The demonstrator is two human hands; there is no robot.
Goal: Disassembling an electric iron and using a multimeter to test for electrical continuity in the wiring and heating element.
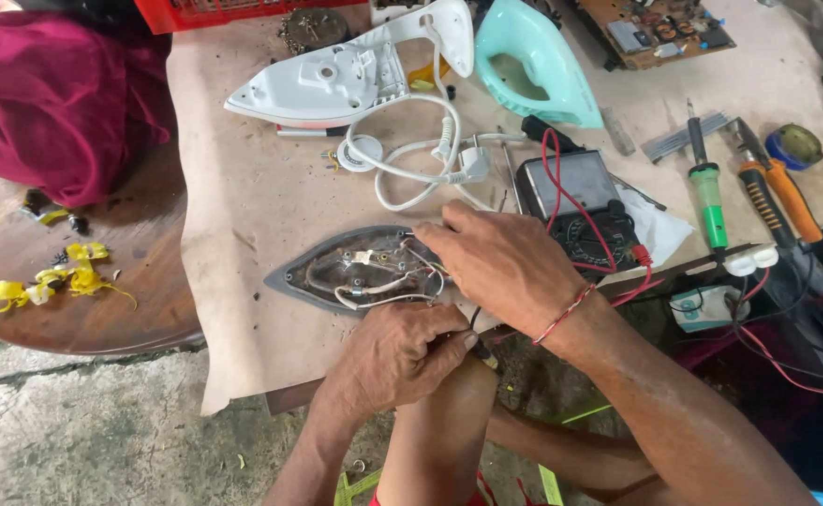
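At the near edge of the tabletop (243, 206), the soleplate (355, 272) of a dismantled iron is lain flat, wiring side up, with its point toward the left. The right hand (505, 262) is laid palm down over its wide end, fingers curled onto the white wires (383, 286); whether a wire is pinched cannot be told. A red thread is worn on that wrist, and the forearm is stretched in from the lower right. The left hand (397, 356) is held just below the soleplate, off the table's near edge, closed around a thin dark tool (480, 351) whose tip is seen beyond the thumb. The two hands are set close together but are not touching.

Just behind the right hand a multimeter (585, 206) is placed, its red leads (561, 183) looped across its face. Farther back the white iron body (346, 75) is lain on its side, its cord (411, 150) coiled in front with the plug, and a teal cover (538, 61) is set beside it. Toward the right edge a green soldering iron (708, 192) and orange-handled pliers (777, 192) are lain side by side. At the far edge a red crate (224, 11) is partly seen; its contents cannot be made out. A maroon cloth (55, 94) is heaped at the left, with yellow scraps (55, 279) scattered on dark wood below it.
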